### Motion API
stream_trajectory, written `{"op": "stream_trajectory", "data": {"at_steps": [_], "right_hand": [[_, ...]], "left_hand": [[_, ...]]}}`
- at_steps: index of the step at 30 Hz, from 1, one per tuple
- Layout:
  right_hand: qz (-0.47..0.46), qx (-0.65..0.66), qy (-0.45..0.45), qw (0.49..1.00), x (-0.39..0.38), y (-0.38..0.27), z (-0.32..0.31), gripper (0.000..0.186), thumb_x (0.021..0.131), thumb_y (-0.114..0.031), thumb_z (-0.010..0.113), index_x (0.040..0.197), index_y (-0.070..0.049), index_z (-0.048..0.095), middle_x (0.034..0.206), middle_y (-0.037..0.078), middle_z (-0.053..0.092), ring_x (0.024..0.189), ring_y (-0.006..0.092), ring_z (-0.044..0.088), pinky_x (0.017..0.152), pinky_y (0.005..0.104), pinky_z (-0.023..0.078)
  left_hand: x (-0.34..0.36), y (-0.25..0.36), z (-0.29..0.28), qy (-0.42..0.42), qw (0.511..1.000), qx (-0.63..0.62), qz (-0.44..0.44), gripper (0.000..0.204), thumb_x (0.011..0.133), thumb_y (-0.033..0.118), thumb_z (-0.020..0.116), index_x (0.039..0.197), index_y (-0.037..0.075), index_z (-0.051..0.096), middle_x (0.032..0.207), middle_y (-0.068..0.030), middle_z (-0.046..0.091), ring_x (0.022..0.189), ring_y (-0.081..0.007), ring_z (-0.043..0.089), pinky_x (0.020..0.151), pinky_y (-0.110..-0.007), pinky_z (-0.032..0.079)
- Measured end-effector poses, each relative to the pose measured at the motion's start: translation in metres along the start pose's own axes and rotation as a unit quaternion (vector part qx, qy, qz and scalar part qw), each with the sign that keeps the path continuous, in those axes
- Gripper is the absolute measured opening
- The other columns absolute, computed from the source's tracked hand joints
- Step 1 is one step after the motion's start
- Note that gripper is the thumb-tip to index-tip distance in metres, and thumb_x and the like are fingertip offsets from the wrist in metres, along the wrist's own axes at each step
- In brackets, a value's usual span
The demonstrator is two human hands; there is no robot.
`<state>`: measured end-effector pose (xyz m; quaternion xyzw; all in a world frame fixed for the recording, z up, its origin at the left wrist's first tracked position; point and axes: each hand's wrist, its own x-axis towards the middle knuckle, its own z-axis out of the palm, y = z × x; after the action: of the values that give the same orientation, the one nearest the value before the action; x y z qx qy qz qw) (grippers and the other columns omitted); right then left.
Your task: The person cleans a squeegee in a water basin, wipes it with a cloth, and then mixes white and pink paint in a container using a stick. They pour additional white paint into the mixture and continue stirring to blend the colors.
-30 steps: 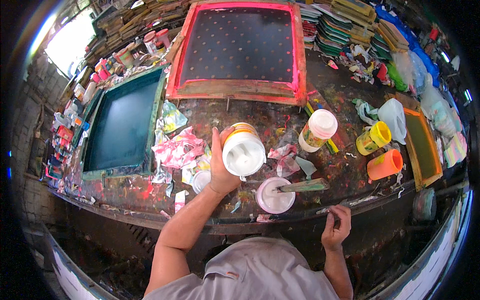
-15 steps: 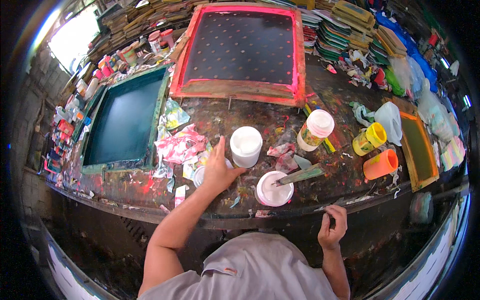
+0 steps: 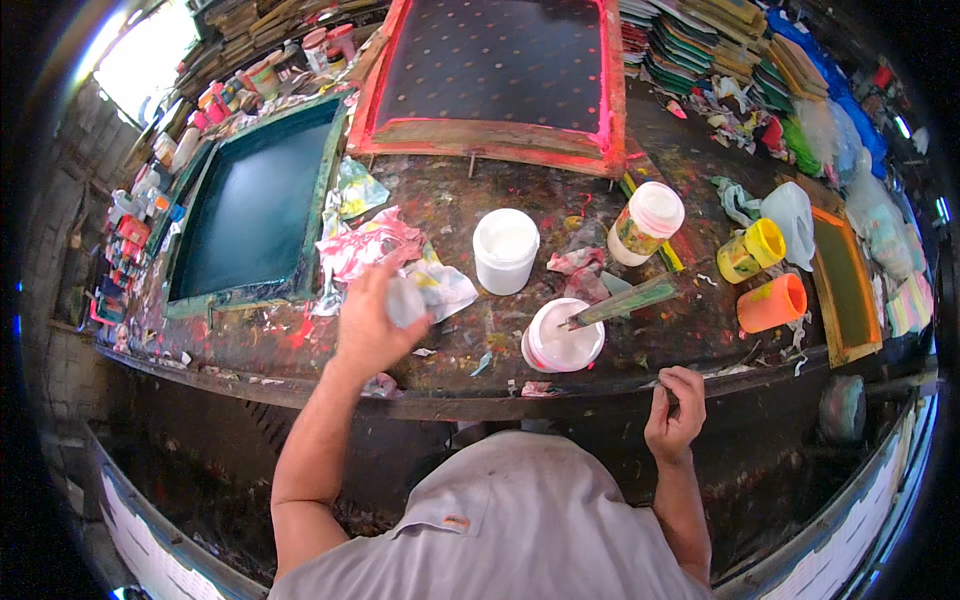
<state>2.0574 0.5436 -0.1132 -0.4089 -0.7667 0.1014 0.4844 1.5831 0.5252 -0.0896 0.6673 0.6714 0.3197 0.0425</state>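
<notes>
My left hand (image 3: 368,325) is over the left part of the table, its thumb and fingers closed around a whitish, translucent round lid (image 3: 404,301). Just beyond it lie pink-stained rags (image 3: 372,243) and a pale stained cloth (image 3: 440,284). To the right of that hand stands an open white tub (image 3: 506,252). Nearer the front edge is a second tub (image 3: 552,345) of pale pink paint, with a green-smeared stick (image 3: 625,300) leaning out of it. My right hand (image 3: 676,418) hangs at the table edge, fingers curled in; whatever is inside is hidden.
A pink-edged printing screen (image 3: 500,138) lies at the back and a dark green one (image 3: 250,205) at the left. To the right stand a labelled jar (image 3: 648,222), a yellow jar (image 3: 750,250), an orange jar (image 3: 772,304) and a small framed screen (image 3: 845,290).
My left hand has moved left from beside the white tub, lifting the round lid off the table. My right hand stays curled at the edge. The view has tilted slightly downward.
</notes>
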Motion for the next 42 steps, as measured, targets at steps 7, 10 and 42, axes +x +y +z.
{"op": "stream_trajectory", "data": {"at_steps": [7, 10, 42], "right_hand": [[0.001, -0.003, 0.014, 1.000, -0.001, -0.009, -0.005, 0.014, 0.100, 0.004, 0.069, 0.114, 0.002, 0.071, 0.114, 0.019, 0.072, 0.098, 0.0335, 0.072, 0.088, 0.0432, 0.059], [-0.031, -0.026, 0.024, 0.999, 0.002, -0.014, -0.012, 0.014, 0.100, 0.003, 0.069, 0.114, 0.001, 0.071, 0.113, 0.020, 0.073, 0.097, 0.0343, 0.072, 0.087, 0.0438, 0.060], [0.062, 0.459, 0.038, 0.885, 0.145, -0.109, 0.081, 0.073, 0.116, -0.057, 0.054, 0.152, 0.006, 0.053, 0.122, 0.019, 0.070, 0.112, 0.0272, 0.071, 0.105, 0.0453, 0.054]], "left_hand": [[0.089, 0.014, 0.015, 0.222, 0.895, -0.375, -0.092, 0.066, 0.094, 0.018, 0.090, 0.149, 0.000, 0.058, 0.121, -0.0091, 0.068, 0.097, -0.0148, 0.069, 0.078, -0.031, 0.057], [0.128, 0.017, 0.052, 0.203, 0.914, -0.332, -0.110, 0.067, 0.084, 0.023, 0.099, 0.137, 0.001, 0.065, 0.116, -0.0092, 0.067, 0.096, -0.0176, 0.069, 0.081, -0.033, 0.058], [-0.032, 0.077, 0.116, 0.002, 0.937, -0.331, 0.114, 0.118, 0.078, 0.008, 0.092, 0.173, -0.005, 0.023, 0.169, -0.0305, 0.043, 0.156, -0.0443, 0.047, 0.126, -0.054, 0.043]]}}
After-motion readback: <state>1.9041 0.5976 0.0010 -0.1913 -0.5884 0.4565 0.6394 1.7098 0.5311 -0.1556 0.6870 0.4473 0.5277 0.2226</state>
